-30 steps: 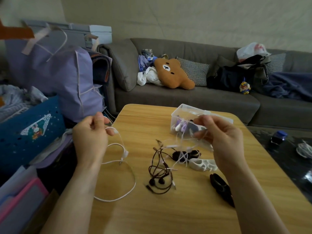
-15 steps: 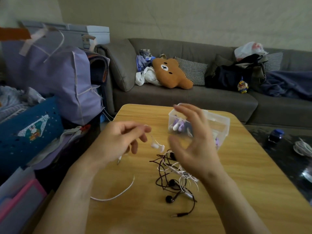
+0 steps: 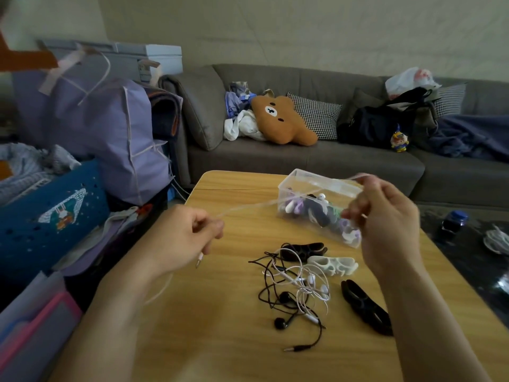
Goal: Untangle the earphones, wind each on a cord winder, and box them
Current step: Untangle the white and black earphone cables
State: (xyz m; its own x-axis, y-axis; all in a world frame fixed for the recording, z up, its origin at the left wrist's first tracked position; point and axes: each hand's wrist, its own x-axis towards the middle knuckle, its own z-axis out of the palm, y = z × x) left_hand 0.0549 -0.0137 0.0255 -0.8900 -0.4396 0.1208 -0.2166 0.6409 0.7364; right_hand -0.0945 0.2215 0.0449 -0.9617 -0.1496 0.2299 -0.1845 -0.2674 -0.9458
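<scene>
Both hands hold one white earphone cord (image 3: 248, 208) above the desk (image 3: 220, 340). The left hand (image 3: 190, 238) pinches it near the plug end, and the plug (image 3: 199, 260) hangs just under this hand. The right hand (image 3: 385, 216) is raised higher and grips the other part of the cord with curled fingers. The cord is stretched between them, so its long axis runs from the left hand up and across to the right hand; it is blurred in the middle.

Below and between the hands lies the tangle (image 3: 297, 285) of black and white earphones. A white cord winder (image 3: 333, 264) lies just under the right hand, with black winders beside it, so I judge the right hand is nearer for taking one. The clear box (image 3: 308, 183) stands behind the stretched cord, close to the right hand.
</scene>
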